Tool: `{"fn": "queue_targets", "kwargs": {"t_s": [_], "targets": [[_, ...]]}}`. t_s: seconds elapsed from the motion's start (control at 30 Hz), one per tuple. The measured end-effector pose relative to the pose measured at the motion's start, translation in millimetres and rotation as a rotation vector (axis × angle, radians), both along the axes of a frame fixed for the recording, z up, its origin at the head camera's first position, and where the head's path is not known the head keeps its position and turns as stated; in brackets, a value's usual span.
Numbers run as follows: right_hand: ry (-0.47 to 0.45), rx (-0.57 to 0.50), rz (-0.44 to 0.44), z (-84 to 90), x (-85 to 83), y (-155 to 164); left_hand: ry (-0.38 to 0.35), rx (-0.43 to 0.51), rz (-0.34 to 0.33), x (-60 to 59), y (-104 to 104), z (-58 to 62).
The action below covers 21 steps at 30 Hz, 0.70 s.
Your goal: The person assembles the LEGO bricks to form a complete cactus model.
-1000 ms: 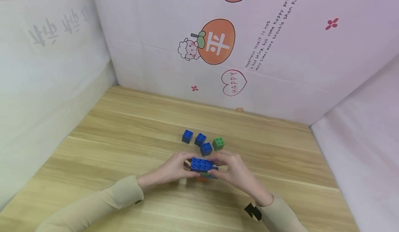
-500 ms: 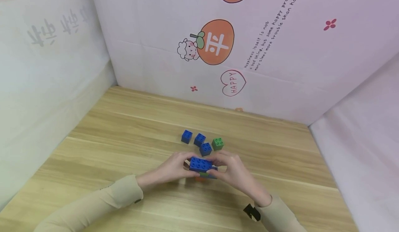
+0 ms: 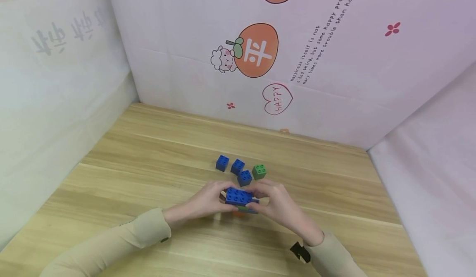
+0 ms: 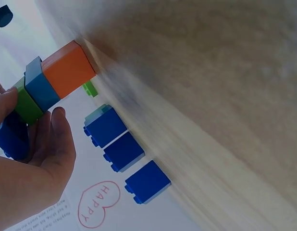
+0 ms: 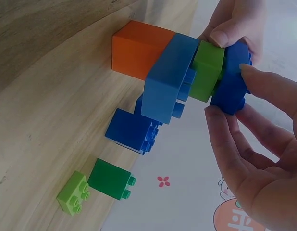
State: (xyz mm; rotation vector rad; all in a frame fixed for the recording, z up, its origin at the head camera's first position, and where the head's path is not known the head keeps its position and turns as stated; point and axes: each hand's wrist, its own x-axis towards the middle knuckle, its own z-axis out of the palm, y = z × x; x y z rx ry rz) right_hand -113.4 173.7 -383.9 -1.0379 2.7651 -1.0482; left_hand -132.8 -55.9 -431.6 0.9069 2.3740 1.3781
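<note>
A brick stack stands on the wooden table [image 3: 148,144]: an orange brick [image 5: 139,48] at the bottom, then a light blue brick [image 5: 167,79], a green one [image 5: 206,72], and a dark blue brick [image 3: 238,196] on top. My left hand [image 3: 222,194] grips the top of the stack from the left, with fingertips on the green and dark blue bricks. From the right, my right hand [image 3: 256,198] pinches the dark blue brick [image 5: 232,79] between thumb and fingers. In the left wrist view the stack [image 4: 52,82] sits beside my curled fingers [image 4: 50,139].
Three loose blue bricks [image 3: 222,163] [image 3: 237,166] [image 3: 244,177] and a green brick [image 3: 259,171] lie just behind the stack. The right wrist view also shows a small light green brick [image 5: 74,192]. Printed white walls [image 3: 260,62] enclose the table on three sides.
</note>
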Motion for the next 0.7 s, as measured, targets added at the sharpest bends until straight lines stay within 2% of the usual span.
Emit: {"fn": "queue_targets", "kwargs": {"t_s": [0.4, 0.7], "targets": [[-0.017, -0.027, 0.019, -2.5, 0.2, 2.8, 0.046, -0.053, 0.023, 0.5, 2.1, -1.0], [-0.013, -0.016, 0.007, 0.1, 0.7, 0.9, 0.04, -0.036, 0.022, 0.9, 2.3, 0.9]]}}
